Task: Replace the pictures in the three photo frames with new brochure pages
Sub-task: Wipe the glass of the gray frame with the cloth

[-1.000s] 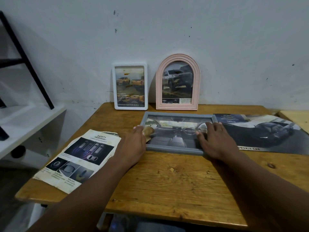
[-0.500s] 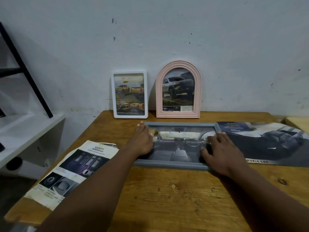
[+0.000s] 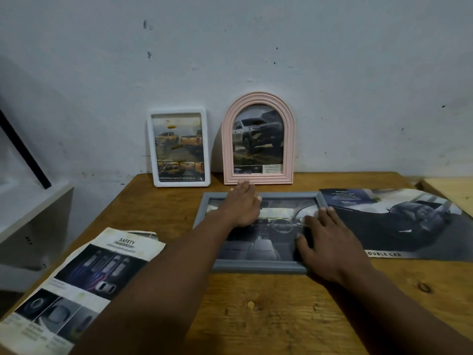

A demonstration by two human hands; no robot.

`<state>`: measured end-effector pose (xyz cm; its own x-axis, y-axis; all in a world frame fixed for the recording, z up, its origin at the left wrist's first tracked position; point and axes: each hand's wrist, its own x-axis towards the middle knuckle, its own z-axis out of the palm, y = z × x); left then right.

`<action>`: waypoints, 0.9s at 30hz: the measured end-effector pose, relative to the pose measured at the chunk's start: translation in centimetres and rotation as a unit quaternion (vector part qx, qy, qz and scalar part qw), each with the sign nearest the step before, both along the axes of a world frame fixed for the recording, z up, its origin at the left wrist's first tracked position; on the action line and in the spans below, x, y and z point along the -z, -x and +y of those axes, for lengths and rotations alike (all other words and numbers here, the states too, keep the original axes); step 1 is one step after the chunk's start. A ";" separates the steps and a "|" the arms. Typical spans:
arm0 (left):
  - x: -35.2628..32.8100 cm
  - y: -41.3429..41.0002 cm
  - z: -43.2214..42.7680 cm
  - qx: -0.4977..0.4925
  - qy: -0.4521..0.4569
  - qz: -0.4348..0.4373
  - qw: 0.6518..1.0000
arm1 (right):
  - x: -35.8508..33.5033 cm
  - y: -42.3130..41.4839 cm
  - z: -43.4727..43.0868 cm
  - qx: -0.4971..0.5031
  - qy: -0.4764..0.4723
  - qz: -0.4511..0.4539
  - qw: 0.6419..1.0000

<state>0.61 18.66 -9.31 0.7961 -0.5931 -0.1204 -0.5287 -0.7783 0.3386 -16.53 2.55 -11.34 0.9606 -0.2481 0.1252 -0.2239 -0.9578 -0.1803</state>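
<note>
A grey landscape frame (image 3: pixel 258 268) lies flat on the wooden table (image 3: pixel 281 316), holding a car-interior picture. My left hand (image 3: pixel 242 204) stretches over its far edge, fingers straight, fingertips near the base of the pink arched frame (image 3: pixel 258 139), which leans on the wall with a truck picture. My right hand (image 3: pixel 327 242) lies flat on the grey frame's right end, fingers spread. A white rectangular frame (image 3: pixel 179 147) with yellow trucks stands left of the pink one.
A "SAFETY" brochure page (image 3: pixel 76 283) lies at the table's left front, partly under my left forearm. A dark car brochure spread (image 3: pixel 399 221) lies right of the grey frame. A white shelf (image 3: pixel 28 213) stands to the left. A second wooden surface (image 3: pixel 450 190) abuts far right.
My left hand has left the grey frame's left end and reached forward across it toward the pink frame. My right hand stays on the frame's right end. The camera has moved closer.
</note>
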 end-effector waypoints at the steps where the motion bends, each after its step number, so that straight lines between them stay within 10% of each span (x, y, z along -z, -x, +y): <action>1: -0.1 0.3 -0.4 0.005 0.005 0.012 1.000 | 0.1 0.0 0.0 0.001 -0.001 0.000 1.000; 11: -3.0 3.6 2.8 -0.058 0.187 0.038 0.980 | -1.2 -1.1 -0.9 0.018 -0.032 -0.023 0.999; 27: 0.0 9.0 8.4 -0.042 0.000 -0.057 0.998 | -3.0 -6.0 4.5 -0.077 -0.122 -0.017 0.989</action>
<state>-8.39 27.06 -9.34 0.8514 -0.5239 -0.0269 -0.4967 -0.8216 0.2798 -10.57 7.08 -8.34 0.9855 -0.1261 0.1135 -0.0682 -0.9071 -0.4154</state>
